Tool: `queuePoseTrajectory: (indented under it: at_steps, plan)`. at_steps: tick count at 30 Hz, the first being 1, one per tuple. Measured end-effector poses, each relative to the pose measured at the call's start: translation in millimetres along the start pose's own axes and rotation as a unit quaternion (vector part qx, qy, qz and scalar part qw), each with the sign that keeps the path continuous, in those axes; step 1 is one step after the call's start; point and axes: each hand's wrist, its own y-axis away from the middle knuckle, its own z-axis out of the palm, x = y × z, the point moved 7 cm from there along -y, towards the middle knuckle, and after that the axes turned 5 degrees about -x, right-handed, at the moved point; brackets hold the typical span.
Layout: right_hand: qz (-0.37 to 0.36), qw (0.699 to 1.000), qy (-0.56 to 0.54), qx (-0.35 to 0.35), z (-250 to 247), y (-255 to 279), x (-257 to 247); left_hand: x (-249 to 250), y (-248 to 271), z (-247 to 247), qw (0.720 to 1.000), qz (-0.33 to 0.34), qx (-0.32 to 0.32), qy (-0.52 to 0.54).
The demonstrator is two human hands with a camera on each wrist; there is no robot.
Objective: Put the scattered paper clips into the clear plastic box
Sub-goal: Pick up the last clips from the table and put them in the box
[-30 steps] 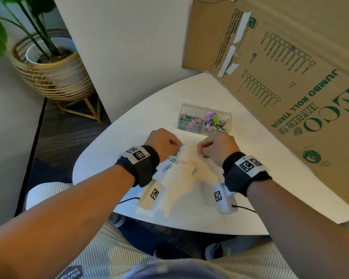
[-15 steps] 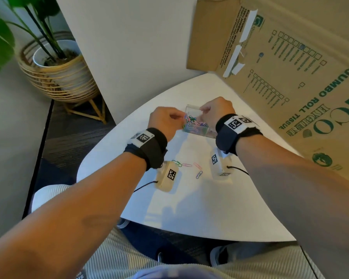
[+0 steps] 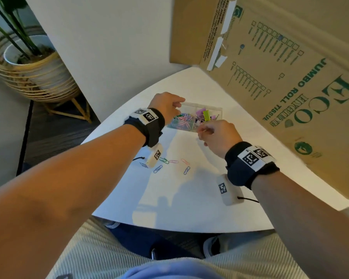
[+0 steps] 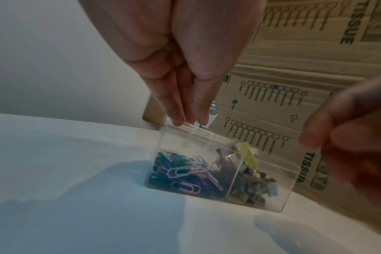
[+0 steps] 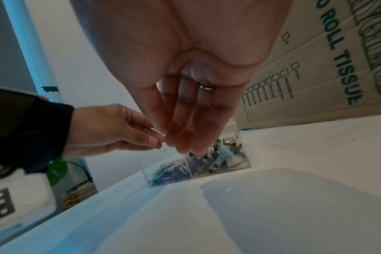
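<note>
The clear plastic box (image 3: 202,110) stands at the far side of the white table (image 3: 189,208). Coloured paper clips (image 4: 180,171) fill its left compartment and binder clips its right one. My left hand (image 3: 179,103) hovers over the left compartment, fingers straight down with tips at the rim (image 4: 190,122); no clip shows between them. My right hand (image 3: 201,133) hangs just in front of the box with relaxed, straight fingers (image 5: 185,147) holding nothing. Several loose paper clips (image 3: 173,161) lie on the table nearer to me, below my left wrist.
A big cardboard carton (image 3: 290,77) leans along the table's right side, close behind the box. A white wall panel (image 3: 109,47) stands behind the table on the left. A potted plant in a wicker stand (image 3: 28,63) is on the floor at far left.
Both hands rose from the scattered clips to the box. Since half a second ago the right hand has drawn back toward me; the left stays over the left compartment.
</note>
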Motion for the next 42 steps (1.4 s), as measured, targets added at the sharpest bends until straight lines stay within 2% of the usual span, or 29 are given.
queuePoseTrajectory:
  at_steps: [4,7,9,12,15,21,28,34,40,42]
  plan:
    - [-0.022,0.989,0.106,-0.099,24,13,3,9,29,-11,0.996,0.059,-0.006,-0.07]
    - [-0.041,0.975,0.138,-0.171,48,22,7,-1,63,-1,0.982,0.071,-0.082,-0.154]
    - [-0.067,0.951,0.216,-0.21,63,22,7,-17,84,13,0.963,0.059,-0.148,-0.218]
    - [-0.088,0.924,0.294,-0.228,74,19,0,-45,107,34,0.938,0.027,-0.221,-0.267]
    - [-0.094,0.912,0.326,-0.231,83,16,-9,-58,113,48,0.925,0.016,-0.252,-0.284]
    - [-0.083,0.924,0.312,-0.202,90,8,-22,-49,107,51,0.926,0.037,-0.229,-0.297]
    - [-0.067,0.924,0.313,-0.209,102,8,-25,-48,109,47,0.933,0.033,-0.201,-0.295]
    - [-0.092,0.912,0.355,-0.184,102,15,-30,-52,114,49,0.937,0.0,-0.193,-0.292]
    - [-0.068,0.937,0.3,-0.163,92,7,-26,-49,112,49,0.941,0.005,-0.186,-0.284]
    - [-0.076,0.935,0.297,-0.178,88,9,-24,-50,112,47,0.94,0.016,-0.18,-0.288]
